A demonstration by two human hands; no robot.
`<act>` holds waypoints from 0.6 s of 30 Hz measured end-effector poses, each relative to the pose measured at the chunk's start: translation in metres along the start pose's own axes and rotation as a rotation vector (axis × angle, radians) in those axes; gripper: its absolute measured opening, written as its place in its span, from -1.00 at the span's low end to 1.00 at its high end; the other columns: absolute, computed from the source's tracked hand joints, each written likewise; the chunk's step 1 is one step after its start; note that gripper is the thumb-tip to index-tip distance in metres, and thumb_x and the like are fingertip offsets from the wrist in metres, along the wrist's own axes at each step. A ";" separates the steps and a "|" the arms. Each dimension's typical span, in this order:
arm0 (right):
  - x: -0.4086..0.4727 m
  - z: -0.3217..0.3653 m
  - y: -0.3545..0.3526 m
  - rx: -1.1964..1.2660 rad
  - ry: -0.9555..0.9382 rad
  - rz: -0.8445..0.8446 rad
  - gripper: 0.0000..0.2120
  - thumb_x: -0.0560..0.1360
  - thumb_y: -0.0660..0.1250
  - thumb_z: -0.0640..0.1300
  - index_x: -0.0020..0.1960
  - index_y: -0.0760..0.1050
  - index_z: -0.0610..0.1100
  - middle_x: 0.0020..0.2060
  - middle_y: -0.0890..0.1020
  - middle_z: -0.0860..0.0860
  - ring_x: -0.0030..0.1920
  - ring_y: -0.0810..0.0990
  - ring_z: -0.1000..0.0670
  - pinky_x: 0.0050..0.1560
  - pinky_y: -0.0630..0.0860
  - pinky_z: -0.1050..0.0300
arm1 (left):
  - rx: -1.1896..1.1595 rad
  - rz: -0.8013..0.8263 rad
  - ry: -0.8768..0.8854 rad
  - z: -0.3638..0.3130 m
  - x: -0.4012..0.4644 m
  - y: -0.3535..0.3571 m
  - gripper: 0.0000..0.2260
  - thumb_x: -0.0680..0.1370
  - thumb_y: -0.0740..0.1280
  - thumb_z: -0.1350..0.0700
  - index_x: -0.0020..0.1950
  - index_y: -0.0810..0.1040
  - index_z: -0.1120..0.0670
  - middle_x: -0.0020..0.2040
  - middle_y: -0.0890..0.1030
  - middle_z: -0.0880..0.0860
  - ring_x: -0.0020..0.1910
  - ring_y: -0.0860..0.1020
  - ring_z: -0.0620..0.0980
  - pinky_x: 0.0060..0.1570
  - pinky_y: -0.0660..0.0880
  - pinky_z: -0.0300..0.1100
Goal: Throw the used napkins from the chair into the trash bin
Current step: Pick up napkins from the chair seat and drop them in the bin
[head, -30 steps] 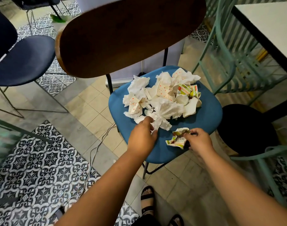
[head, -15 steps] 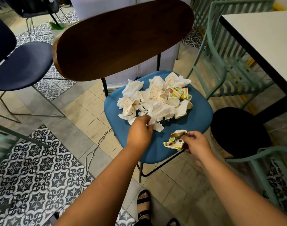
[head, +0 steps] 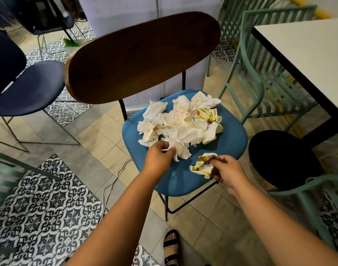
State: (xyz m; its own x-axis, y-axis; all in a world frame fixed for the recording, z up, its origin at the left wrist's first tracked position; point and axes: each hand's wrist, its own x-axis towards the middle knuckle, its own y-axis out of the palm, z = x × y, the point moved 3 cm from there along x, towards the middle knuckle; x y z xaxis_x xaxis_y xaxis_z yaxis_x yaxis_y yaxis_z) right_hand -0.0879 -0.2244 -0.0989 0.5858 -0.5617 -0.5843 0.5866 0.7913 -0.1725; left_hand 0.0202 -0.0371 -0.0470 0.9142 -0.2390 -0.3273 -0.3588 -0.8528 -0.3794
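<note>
1. Since half a second ago, both of my hands have lifted a little from the seat, each one with paper between the fingers, and the view has tilted so that the trash bin shows more fully at the right.
2. My left hand (head: 160,157) is pinched closed on the near edge of a white napkin (head: 180,150), thumb against the fingers; this napkin hangs at the front of the heap.
3. My right hand (head: 226,171) is closed on a printed napkin (head: 201,165) with green and orange stripes. It is crumpled, and it is apart from the heap, over the front right part of the seat.
4. Behind my hands lies the pile of napkins (head: 181,121): white ones, ones with red dots, and one more striped piece at the right side. All of them rest on the blue seat of the chair (head: 229,139), toward the back half.
5. Above the pile stands the brown wooden backrest (head: 141,58) of the same chair.
6. Just beside the chair, at my right, is the trash bin (head: 283,158), round, with a dark opening. I cannot see what is inside.
7. Further out I see a green metal chair (head: 260,77), a white table (head: 308,52) at the far right, and a dark blue chair (head: 28,89) at the left.
8. Below, on the tiled floor (head: 41,208), one foot in a black sandal (head: 172,246) shows.
</note>
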 end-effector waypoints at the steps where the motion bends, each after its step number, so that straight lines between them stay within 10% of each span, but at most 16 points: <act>1: -0.001 0.002 0.001 0.006 0.002 0.010 -0.84 0.50 0.35 -0.16 0.07 0.51 -0.11 -0.11 0.67 -0.09 -0.18 0.63 -0.02 -0.36 0.47 0.17 | -0.024 0.001 -0.014 0.000 0.000 -0.001 -0.89 0.56 0.34 0.08 0.02 0.54 0.11 -0.20 0.55 -0.03 -0.30 0.47 -0.06 -0.28 0.44 -0.21; 8: -0.005 0.010 0.000 0.038 0.008 0.051 -0.83 0.52 0.33 -0.19 0.11 0.50 -0.15 -0.20 0.64 -0.06 -0.28 0.59 0.04 -0.33 0.48 0.19 | -0.188 0.006 -0.063 0.004 -0.001 -0.006 -0.89 0.51 0.40 0.13 -0.09 0.51 0.13 -0.19 0.55 0.06 -0.21 0.53 0.01 0.04 0.57 0.13; 18: -0.007 0.019 0.000 0.059 -0.005 0.071 -0.83 0.51 0.34 -0.18 0.10 0.51 -0.15 -0.18 0.65 -0.08 -0.27 0.59 0.02 -0.32 0.49 0.16 | -0.261 -0.068 -0.067 -0.001 -0.011 -0.010 -0.75 0.49 0.44 0.11 0.07 0.51 0.21 -0.15 0.55 0.08 -0.16 0.51 -0.01 0.04 0.57 0.04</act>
State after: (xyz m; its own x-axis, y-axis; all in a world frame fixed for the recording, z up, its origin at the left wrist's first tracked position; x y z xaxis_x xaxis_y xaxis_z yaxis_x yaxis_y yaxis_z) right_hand -0.0814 -0.2253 -0.0801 0.6301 -0.5056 -0.5894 0.5748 0.8140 -0.0837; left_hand 0.0137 -0.0266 -0.0390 0.9167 -0.1537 -0.3689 -0.2288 -0.9586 -0.1692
